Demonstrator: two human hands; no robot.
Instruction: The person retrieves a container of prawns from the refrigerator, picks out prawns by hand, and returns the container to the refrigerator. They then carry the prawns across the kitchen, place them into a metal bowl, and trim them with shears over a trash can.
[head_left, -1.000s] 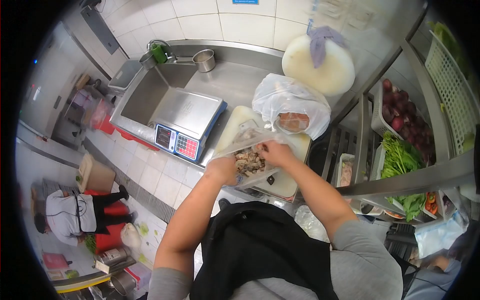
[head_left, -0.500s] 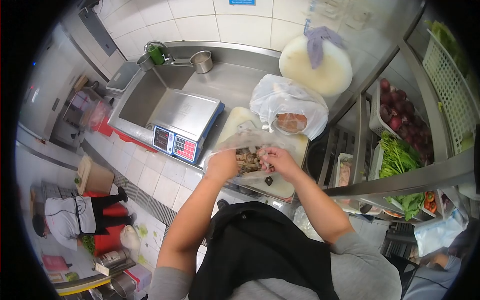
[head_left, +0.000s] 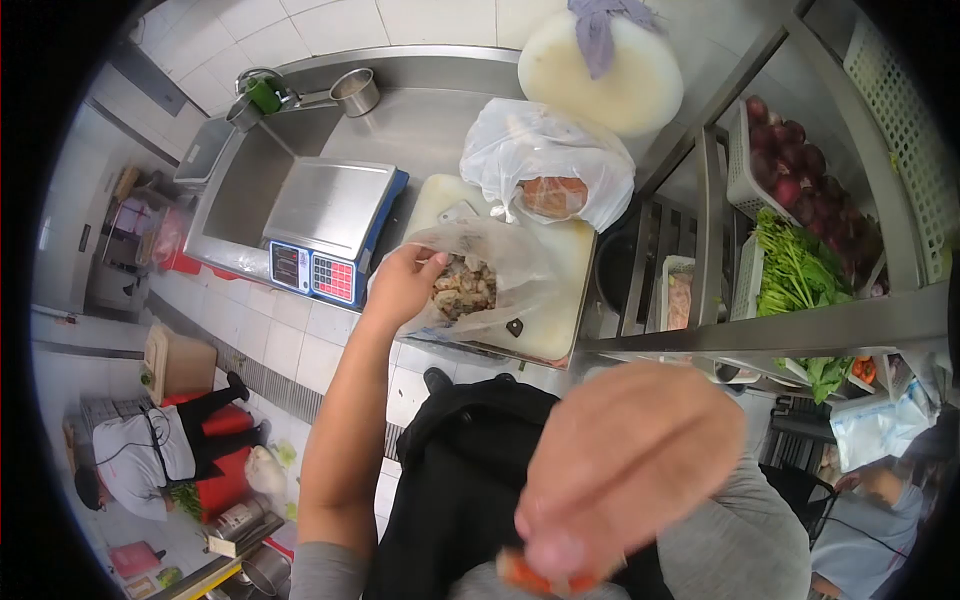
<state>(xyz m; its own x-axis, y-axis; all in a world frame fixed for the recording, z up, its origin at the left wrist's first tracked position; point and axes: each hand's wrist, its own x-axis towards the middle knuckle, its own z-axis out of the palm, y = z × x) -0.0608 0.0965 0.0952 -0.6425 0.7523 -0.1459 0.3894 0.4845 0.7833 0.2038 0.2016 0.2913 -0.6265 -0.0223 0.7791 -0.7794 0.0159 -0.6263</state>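
A clear plastic bag lies open on the white cutting board, with brownish chopped pieces inside. My left hand pinches the left rim of this bag. Raised close to the camera, my right hand looks large and blurred, its fingers closed on a small orange-red piece near my chest. Beside the open bag, a white plastic bag with something reddish brown inside rests at the back of the board.
A digital scale stands left of the board, by the sink and a metal pot. On the right, a metal rack holds red onions and leafy greens. One co-worker is at far left, another at far right.
My right hand has left the bag and come up close to the camera with a small piece. My left hand stays at the bag's rim. The view has shifted.
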